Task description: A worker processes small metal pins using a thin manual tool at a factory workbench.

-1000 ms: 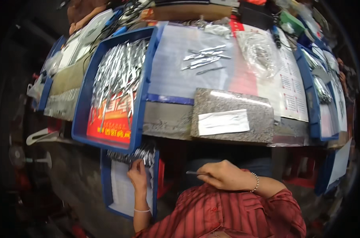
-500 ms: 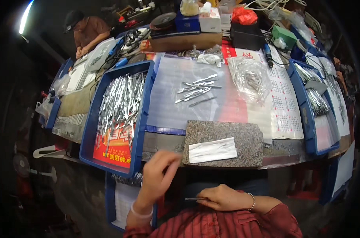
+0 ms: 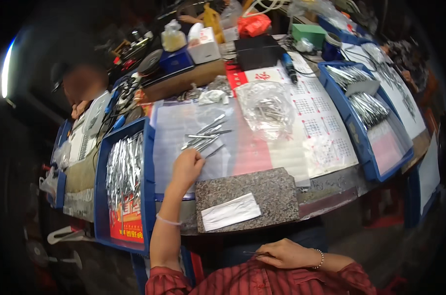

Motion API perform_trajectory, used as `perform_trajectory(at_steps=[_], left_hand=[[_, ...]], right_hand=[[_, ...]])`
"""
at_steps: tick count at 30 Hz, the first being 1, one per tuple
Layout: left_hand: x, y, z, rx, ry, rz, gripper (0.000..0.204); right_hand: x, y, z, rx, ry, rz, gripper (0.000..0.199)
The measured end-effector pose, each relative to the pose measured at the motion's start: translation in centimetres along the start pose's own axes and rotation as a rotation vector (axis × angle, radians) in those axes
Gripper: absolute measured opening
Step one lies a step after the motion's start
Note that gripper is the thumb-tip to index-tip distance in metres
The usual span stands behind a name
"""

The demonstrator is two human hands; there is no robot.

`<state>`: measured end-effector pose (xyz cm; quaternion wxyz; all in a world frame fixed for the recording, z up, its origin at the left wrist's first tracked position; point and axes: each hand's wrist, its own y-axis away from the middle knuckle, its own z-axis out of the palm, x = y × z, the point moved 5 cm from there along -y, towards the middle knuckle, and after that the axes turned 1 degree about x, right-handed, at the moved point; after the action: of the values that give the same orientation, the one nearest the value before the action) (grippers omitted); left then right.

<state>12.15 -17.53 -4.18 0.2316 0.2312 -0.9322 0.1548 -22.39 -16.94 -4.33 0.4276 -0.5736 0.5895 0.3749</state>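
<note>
My left hand (image 3: 187, 166) reaches over the plastic-covered work surface, its fingers curled together at the near edge of a small pile of slim silver metal pieces (image 3: 208, 133). Its fingertips meet the near end of one darker, separate piece (image 3: 215, 150); whether they grip it is hidden. Close to my body, my right hand (image 3: 287, 254) is closed on a thin metal piece (image 3: 252, 253) that sticks out to the left. Between my hands and the pile sits a speckled stone slab (image 3: 272, 196) with a folded white cloth or paper (image 3: 231, 211) on it.
A blue tray (image 3: 148, 182) of similar metal pieces stands at left, another blue tray (image 3: 375, 172) at right. A clear plastic bag (image 3: 267, 108) with metal pieces lies beyond the slab. Boxes, a black case (image 3: 260, 51) and cables line the back. Another person (image 3: 83, 83) sits far left.
My left hand has moved forward from beside the slab to the metal pile. My right hand stays near my body with the thin metal piece. The view has shifted and tilted.
</note>
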Motion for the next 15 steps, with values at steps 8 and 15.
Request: perform_trajectory(at_steps=[8,15], left_hand=[[3.1,7.8,-6.4,0.335,0.317,-0.208,0.005],[9.1,18.6,-6.3,0.334,1.008,-0.344,0.008]], right_hand=[[-2.5,-0.7,-9.0,0.221,-0.002,0.048,0.014],[-1.8,-7.5,-20.4,0.635,0.298,0.014,0.014]])
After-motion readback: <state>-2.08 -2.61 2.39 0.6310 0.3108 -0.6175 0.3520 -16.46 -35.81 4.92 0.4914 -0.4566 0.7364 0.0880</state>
